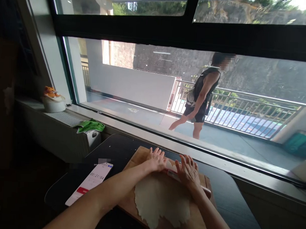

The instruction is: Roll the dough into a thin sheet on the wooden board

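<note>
A thin, ragged-edged sheet of pale dough (161, 199) is spread over a wooden board (133, 163). Across its far part lies a rolling pin (173, 174), largely covered by my hands, with one handle showing at the right. My left hand (157, 159) rests palm down at the left part of the pin, fingers stretched forward. Toward the right end, my right hand (188, 170) lies flat on the pin with its fingers spread. Some dough shows beyond the pin, between the hands.
The board sits on a dark table (234, 205). Left of it lies a phone (90, 183) with a running timer display. Beyond are a window sill (152, 133), a green cloth (91, 126) and a white pot (54, 103). Outside the window, a person (203, 93) walks past a railing.
</note>
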A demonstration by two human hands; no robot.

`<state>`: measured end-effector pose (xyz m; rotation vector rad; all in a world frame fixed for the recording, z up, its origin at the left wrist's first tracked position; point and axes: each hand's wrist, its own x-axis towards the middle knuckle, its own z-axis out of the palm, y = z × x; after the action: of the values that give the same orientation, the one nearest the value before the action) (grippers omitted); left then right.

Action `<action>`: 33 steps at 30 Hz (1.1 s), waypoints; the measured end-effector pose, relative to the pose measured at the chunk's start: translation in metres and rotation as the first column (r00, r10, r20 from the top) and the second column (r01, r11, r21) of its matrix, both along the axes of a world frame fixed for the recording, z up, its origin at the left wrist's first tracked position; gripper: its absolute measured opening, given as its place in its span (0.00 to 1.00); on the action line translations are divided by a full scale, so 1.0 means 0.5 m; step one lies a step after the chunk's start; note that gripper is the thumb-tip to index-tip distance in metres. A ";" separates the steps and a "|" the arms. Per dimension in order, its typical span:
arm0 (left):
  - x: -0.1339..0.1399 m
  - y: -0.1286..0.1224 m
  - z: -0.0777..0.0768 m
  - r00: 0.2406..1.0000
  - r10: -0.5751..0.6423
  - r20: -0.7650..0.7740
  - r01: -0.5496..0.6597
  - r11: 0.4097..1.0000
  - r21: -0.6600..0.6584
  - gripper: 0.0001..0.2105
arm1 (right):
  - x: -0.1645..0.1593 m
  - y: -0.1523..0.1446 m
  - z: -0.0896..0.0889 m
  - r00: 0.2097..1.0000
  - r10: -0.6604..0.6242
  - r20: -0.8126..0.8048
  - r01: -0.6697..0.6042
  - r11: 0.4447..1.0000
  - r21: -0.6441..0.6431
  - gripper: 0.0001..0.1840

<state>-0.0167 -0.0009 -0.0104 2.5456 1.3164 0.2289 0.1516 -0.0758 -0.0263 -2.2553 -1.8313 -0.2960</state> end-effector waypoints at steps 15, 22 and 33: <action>0.024 0.049 -0.006 0.995 0.000 -0.102 -0.008 0.997 -0.081 0.31 | -0.002 0.032 0.024 0.986 -0.104 -0.132 0.082 0.983 -0.166 0.32; -0.041 -0.010 -0.050 0.980 -0.185 -0.074 0.186 0.982 0.009 0.28 | -0.026 -0.046 -0.021 0.986 0.136 -0.101 -0.153 0.972 -0.179 0.30; -0.020 0.012 -0.030 0.996 -0.047 -0.077 0.044 0.998 -0.042 0.29 | -0.023 -0.007 0.015 0.978 -0.020 -0.206 -0.046 0.950 -0.310 0.33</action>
<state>-0.0268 0.0053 -0.0254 2.5717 1.2750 0.0947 0.1402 -0.0793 -0.0190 -2.3647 -1.8898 0.2443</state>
